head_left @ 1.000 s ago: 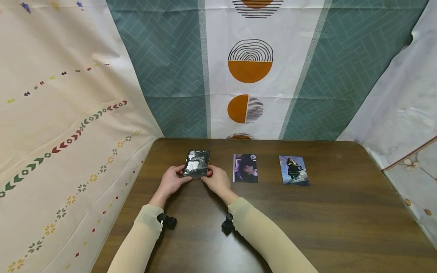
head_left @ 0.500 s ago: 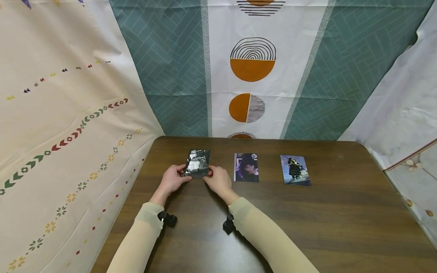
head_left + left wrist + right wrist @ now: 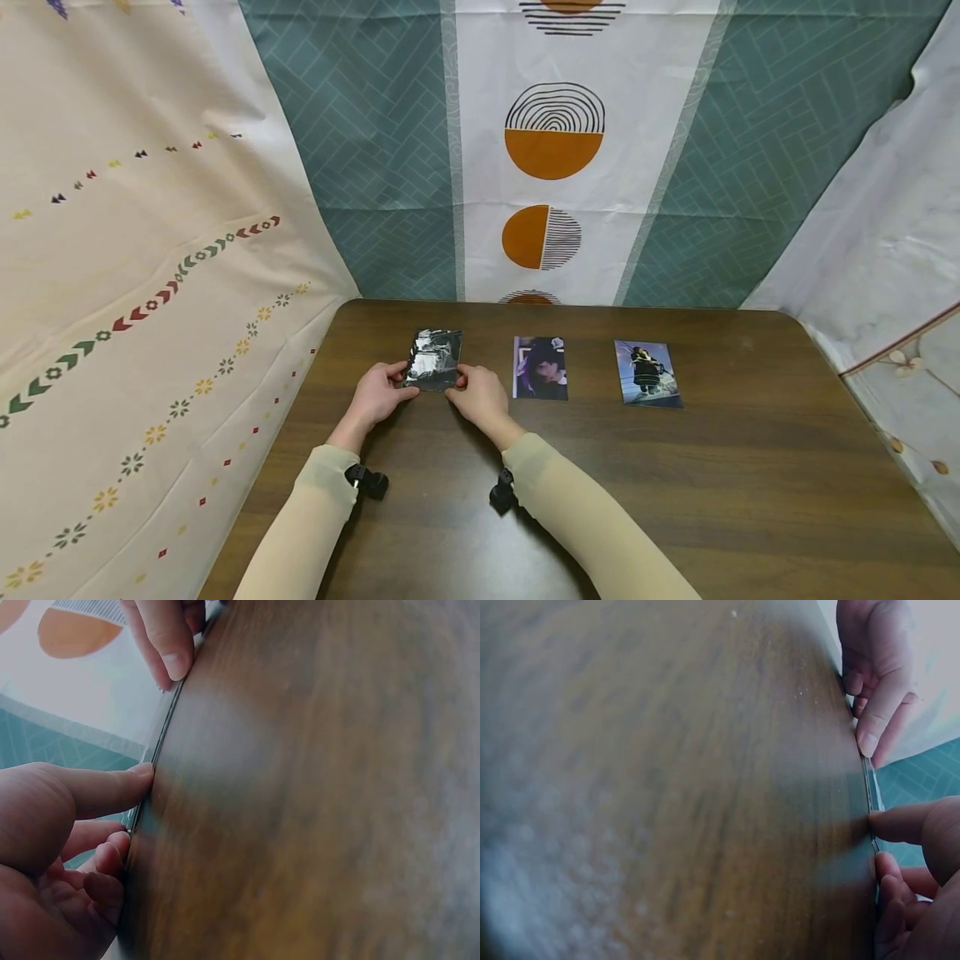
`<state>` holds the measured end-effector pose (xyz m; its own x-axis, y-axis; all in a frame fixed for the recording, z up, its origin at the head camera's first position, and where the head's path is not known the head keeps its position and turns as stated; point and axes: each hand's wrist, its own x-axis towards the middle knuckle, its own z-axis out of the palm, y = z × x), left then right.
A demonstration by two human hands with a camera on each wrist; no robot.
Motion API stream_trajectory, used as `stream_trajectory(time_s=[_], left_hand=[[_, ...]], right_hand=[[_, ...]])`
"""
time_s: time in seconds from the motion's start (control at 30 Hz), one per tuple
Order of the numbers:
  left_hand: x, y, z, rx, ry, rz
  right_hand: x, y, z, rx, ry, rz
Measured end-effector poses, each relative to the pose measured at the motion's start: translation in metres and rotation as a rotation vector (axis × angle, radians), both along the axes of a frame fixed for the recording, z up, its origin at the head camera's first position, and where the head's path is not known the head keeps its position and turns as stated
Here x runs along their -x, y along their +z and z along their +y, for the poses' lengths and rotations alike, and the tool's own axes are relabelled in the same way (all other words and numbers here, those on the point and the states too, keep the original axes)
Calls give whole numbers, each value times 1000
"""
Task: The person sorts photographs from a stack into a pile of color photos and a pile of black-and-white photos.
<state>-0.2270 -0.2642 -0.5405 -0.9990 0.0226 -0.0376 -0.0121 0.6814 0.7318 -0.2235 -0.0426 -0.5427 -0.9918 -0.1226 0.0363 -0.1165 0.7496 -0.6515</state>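
Observation:
A dark glossy photo card (image 3: 433, 360), thin and rectangular, lies on the left part of the wooden table (image 3: 570, 483). Bright glare hides its picture. My left hand (image 3: 377, 395) holds its near left corner, thumb along the near edge and fingers at the side. At the near right corner, my right hand (image 3: 480, 397) grips it the same way. From the left wrist, the card's thin edge (image 3: 166, 724) shows low against the wood between the thumbs. In the right wrist view the edge (image 3: 868, 784) runs between both hands too.
To the right of the hands lies a purple-toned photo card (image 3: 541, 368). Farther right is a bluish photo card (image 3: 648, 374) with a figure in dark clothes, slightly turned. Patterned cloth (image 3: 550, 167) hangs behind the table; more cloth (image 3: 187, 350) lines the left side.
The view has shifted very slightly. Both hands keep their place on the dark card, and the other two cards lie where they were.

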Motion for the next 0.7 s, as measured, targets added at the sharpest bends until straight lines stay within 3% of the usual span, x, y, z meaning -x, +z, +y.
stream_trajectory(time_s=[0.23, 0.53, 0.7], left_hand=[[-2, -1, 0, -14, 10, -7], [-4, 3, 0, -104, 48, -31], [-7, 4, 5, -171, 100, -2]], right_hand=[[-2, 3, 4, 43, 34, -6], [1, 2, 13, 199, 113, -46], [-2, 3, 27, 299, 142, -94]])
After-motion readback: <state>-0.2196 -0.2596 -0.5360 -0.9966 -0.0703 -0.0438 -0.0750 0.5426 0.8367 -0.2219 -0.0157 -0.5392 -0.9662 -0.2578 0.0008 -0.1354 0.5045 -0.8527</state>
